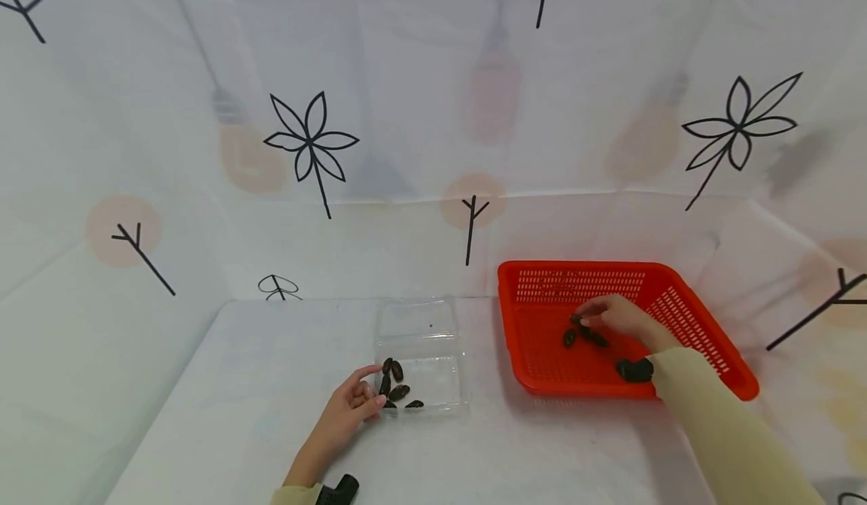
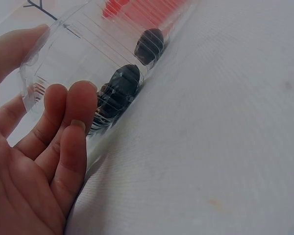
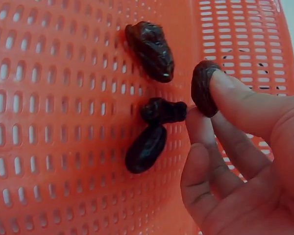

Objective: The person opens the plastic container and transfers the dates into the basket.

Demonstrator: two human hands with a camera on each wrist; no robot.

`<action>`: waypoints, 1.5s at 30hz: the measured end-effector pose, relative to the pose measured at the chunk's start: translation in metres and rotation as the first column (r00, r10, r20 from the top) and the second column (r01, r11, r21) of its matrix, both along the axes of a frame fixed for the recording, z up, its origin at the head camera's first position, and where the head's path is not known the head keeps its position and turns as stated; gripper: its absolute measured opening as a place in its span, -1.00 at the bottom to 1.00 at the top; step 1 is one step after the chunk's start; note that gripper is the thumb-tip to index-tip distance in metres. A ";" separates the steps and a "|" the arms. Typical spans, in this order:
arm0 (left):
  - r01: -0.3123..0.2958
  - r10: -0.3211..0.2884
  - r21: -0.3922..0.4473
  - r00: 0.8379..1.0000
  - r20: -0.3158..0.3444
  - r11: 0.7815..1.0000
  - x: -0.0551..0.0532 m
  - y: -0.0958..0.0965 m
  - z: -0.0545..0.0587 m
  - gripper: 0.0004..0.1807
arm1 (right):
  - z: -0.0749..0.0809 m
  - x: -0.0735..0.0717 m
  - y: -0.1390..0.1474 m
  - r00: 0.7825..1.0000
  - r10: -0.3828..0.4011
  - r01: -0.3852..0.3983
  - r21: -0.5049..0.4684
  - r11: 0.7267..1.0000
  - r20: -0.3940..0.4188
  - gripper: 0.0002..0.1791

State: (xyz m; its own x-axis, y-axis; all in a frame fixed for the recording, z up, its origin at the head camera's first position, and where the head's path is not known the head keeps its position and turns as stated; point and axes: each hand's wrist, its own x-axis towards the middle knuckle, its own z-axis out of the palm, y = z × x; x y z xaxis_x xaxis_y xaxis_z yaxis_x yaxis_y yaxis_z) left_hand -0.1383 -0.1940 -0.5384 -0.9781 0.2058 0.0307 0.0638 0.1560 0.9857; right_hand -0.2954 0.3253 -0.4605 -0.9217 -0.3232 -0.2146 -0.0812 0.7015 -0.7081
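Observation:
In the basket my right hand (image 1: 619,315) pinches a dark brown, wrinkled date (image 3: 204,88) between thumb and fingers, raised off the basket floor. Several more dates lie below it, among them a glossy one (image 3: 152,51) and a smooth one (image 3: 146,148). My left hand (image 1: 345,407) grips the left side of a clear plastic box (image 1: 440,384), fingers curled at its wall. Inside that box, several dates (image 1: 400,392) are gathered mostly toward the left; through the wall, the left wrist view shows one date (image 2: 149,46) apart from a cluster.
The red perforated basket (image 1: 535,384) stands on the right of the white-covered table (image 1: 237,384). The box's clear lid (image 1: 416,320) lies folded back behind it. A patterned white cloth (image 1: 406,114) hangs behind the table.

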 end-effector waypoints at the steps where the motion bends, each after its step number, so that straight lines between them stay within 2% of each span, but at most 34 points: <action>1: 0.001 -0.001 0.000 1.000 0.001 1.000 0.000 0.000 0.000 -0.37 | 0.000 0.000 0.000 1.000 -0.009 0.009 -0.001 1.000 0.003 -0.68; 3: 0.001 -0.001 -0.004 1.000 0.001 1.000 0.000 0.000 0.000 -0.37 | 0.001 -0.001 0.000 0.999 -0.031 0.031 -0.001 1.000 0.007 -0.68; 8: -0.002 0.002 -0.010 1.000 -0.002 1.000 -0.001 0.001 0.000 -0.38 | 0.003 -0.003 0.001 1.000 -0.026 0.026 -0.007 1.000 -0.013 -0.65; 14: -0.007 0.007 -0.023 1.000 -0.009 1.000 -0.001 0.000 -0.001 -0.38 | 0.017 -0.003 -0.011 0.998 0.035 -0.037 -0.036 0.999 -0.052 -0.63; 21: -0.012 0.012 -0.003 1.000 0.009 1.000 0.000 0.001 -0.001 -0.36 | 0.036 0.002 -0.040 0.995 0.096 -0.099 -0.094 0.991 -0.041 -0.64; 30: -0.028 0.028 0.008 0.999 0.031 1.000 0.000 0.003 -0.001 -0.36 | 0.054 0.004 -0.081 0.978 0.184 -0.194 -0.107 0.975 -0.098 -0.63; 39: -0.025 0.024 0.004 0.999 0.025 1.000 0.000 0.003 -0.002 -0.35 | 0.054 0.005 -0.126 0.965 0.234 -0.247 -0.113 0.962 -0.118 -0.68; 45: -0.033 0.034 -0.028 0.999 0.026 0.999 0.000 0.003 0.002 -0.37 | 0.055 0.010 -0.160 0.953 0.289 -0.300 -0.141 0.943 -0.095 -0.72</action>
